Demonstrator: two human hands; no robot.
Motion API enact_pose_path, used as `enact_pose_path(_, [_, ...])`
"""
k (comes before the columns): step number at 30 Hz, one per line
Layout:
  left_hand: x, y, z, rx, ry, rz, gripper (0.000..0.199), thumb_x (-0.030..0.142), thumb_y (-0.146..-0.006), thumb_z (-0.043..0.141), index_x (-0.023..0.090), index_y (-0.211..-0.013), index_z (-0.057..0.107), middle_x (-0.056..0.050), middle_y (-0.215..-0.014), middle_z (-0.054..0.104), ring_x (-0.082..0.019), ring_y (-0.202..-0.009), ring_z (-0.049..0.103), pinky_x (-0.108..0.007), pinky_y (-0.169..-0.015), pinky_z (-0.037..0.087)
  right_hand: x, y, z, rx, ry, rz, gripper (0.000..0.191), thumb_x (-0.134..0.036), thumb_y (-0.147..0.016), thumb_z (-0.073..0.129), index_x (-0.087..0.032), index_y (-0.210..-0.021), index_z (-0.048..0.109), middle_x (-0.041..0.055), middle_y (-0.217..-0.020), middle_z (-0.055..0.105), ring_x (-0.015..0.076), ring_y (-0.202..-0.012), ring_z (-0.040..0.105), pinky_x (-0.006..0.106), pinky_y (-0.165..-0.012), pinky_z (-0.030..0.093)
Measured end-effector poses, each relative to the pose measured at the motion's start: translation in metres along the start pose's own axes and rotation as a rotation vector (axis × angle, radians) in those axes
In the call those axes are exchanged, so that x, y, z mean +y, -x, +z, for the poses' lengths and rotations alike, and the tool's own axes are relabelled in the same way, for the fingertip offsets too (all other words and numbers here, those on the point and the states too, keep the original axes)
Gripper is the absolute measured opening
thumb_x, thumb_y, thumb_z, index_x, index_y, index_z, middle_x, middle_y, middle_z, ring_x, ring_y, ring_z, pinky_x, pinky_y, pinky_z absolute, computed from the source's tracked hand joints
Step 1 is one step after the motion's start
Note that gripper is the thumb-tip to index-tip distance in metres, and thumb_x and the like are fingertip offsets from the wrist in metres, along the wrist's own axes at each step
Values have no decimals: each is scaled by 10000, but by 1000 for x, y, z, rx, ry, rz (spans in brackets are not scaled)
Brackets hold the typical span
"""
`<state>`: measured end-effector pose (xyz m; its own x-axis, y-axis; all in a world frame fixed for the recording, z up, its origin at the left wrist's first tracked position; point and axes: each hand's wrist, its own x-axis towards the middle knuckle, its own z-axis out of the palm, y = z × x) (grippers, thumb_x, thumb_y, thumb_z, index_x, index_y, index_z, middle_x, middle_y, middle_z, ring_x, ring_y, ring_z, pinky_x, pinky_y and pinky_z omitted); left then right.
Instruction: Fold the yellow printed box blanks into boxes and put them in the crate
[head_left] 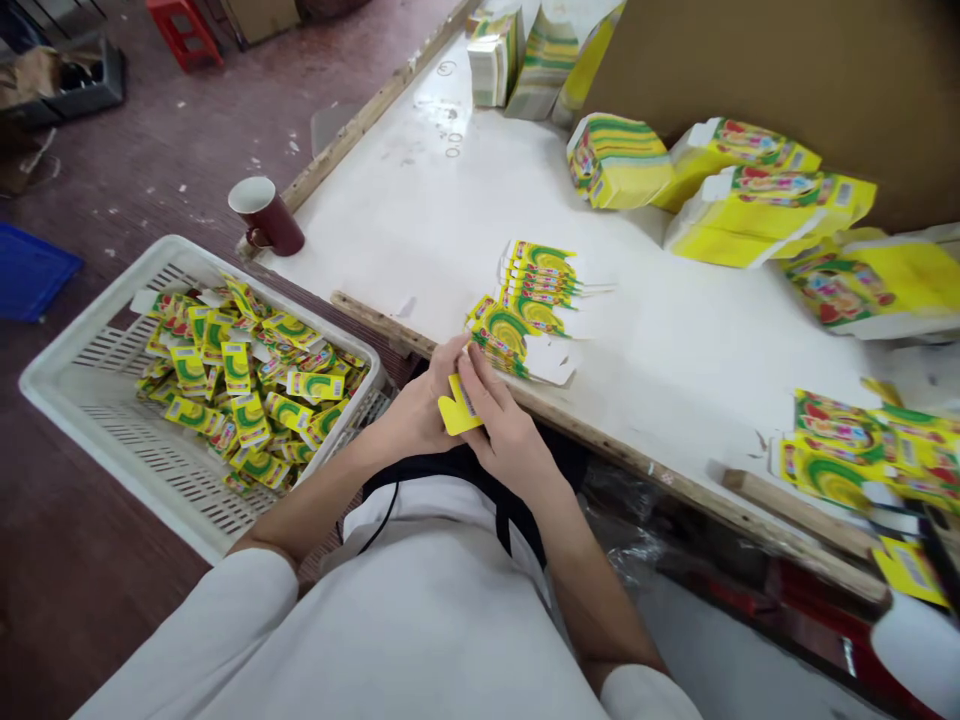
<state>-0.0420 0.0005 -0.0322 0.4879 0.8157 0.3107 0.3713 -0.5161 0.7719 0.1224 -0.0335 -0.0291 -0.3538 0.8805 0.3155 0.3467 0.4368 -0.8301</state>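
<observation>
Both my hands meet just in front of the table's near edge, around a small yellow printed carton (457,412). The fingers of my left hand (426,402) are closed on its far side, partly hidden. My right hand (504,428) presses thumb and fingers against the carton, and a yellow flap with a barcode sticks out towards me. Right beyond my fingertips, a fanned row of flat cartons (536,285) in yellow and green lies on the white table (405,215). The nearest one shows a white end flap.
To the left stands a white plastic basket (97,390) holding many small cartons. A maroon mug (274,225) is at the table's left corner. Bundled flat cartons (772,215) line the back right, with more cartons (840,450) at right. Wooden strips (600,430) edge the table.
</observation>
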Motion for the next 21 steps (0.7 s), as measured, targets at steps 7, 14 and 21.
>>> enact_pose_path(7, [10, 1, -21, -37, -314, -187, 537, 281, -716, 760, 209, -1205, 549, -104, -1150, 660, -301, -1089, 635, -432, -956, 489, 17, -1, -2, 108, 51, 37, 632, -397, -999, 508, -316, -1587, 293, 47, -1677, 264, 287, -1543, 269, 539, -1251, 281])
enact_pose_path(14, [8, -2, -39, -40, -247, -133, 558, 305, -689, 789, 242, -1205, 584, -69, -1182, 705, -261, -1063, 682, -362, -923, 509, 18, 2, -22, -30, 55, 22, 387, -439, -993, 509, -292, -1312, 670, 70, -1624, 386, 293, -1463, 433, 489, -1191, 404])
enact_pose_path(21, [16, -4, -32, 20, -281, -161, 520, 350, -702, 789, 247, -1176, 601, -66, -1164, 713, -274, -1067, 681, -368, -946, 501, 16, -4, -4, 197, -57, 66, 410, -376, -943, 618, -323, -1350, 624, 61, -1544, 504, 282, -1455, 443, 489, -1201, 375])
